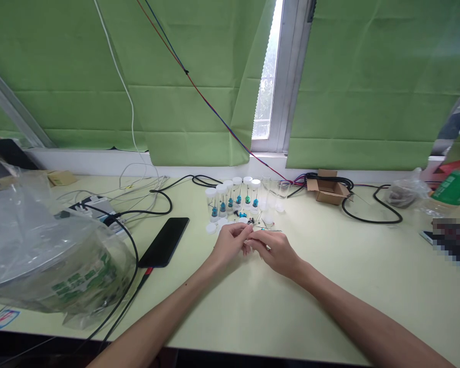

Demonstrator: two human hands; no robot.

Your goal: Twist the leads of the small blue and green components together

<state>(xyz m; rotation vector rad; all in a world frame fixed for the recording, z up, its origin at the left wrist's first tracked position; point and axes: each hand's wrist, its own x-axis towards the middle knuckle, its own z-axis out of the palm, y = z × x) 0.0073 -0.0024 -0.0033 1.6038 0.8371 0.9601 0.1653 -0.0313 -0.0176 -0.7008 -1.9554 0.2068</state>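
My left hand (230, 243) and my right hand (278, 251) meet at the middle of the pale table (329, 286), fingertips pinched together on a small part too tiny to name. Just behind them stands a curved row of several clear vials (233, 197) with white caps and blue pieces inside. Two uncapped clear vials (274, 197) stand to the right of the row. Loose white caps (211, 228) and small dark parts (250, 221) lie on the table right in front of the vials, close to my fingers.
A black phone (164, 241) lies left of my hands. A big clear plastic bag (42, 255) and black cables (130, 255) fill the left side. A small open cardboard box (327, 188) and coiled black cable (371, 214) sit back right. Green curtains hang behind.
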